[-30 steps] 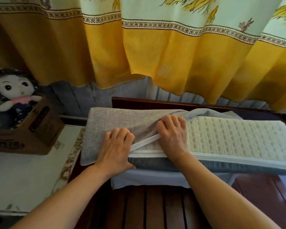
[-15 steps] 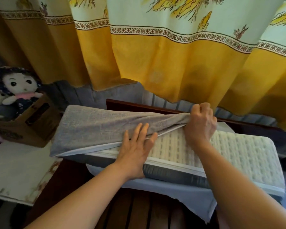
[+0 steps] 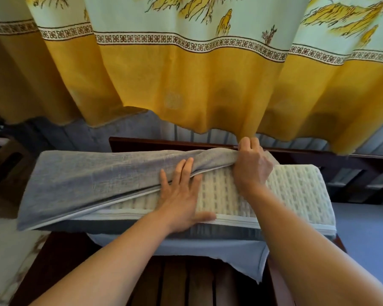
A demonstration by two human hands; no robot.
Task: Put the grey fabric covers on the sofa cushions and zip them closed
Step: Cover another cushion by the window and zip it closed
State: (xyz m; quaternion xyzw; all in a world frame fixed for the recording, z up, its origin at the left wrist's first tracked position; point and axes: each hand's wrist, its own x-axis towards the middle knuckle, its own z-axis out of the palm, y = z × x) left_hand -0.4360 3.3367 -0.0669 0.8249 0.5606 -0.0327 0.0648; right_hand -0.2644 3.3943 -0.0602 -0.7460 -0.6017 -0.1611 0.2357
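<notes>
A long sofa cushion [image 3: 296, 191] with a cream woven top lies across the dark wooden sofa frame. The grey fabric cover [image 3: 93, 180] sheathes its left part, and the cover's open edge runs diagonally over the cushion top. My right hand [image 3: 251, 166] grips the bunched far edge of the cover near the cushion's back side. My left hand [image 3: 181, 199] presses flat on the cushion top with straight fingers, its fingertips under the cover's lifted edge and its thumb on the front seam. The cover's lower flap [image 3: 230, 255] hangs out below the cushion's front.
A yellow and pale green curtain [image 3: 186, 85] hangs right behind the cushion. The wooden slats [image 3: 186, 283] of the sofa seat show in front of me. A cardboard box [image 3: 7, 160] sits at the far left, beside a pale surface [image 3: 7, 250].
My right hand has moved from the cushion's middle to the far edge, pulling the cover rightward. My left hand opened out flat and slid right onto the cushion top. The view shifted left.
</notes>
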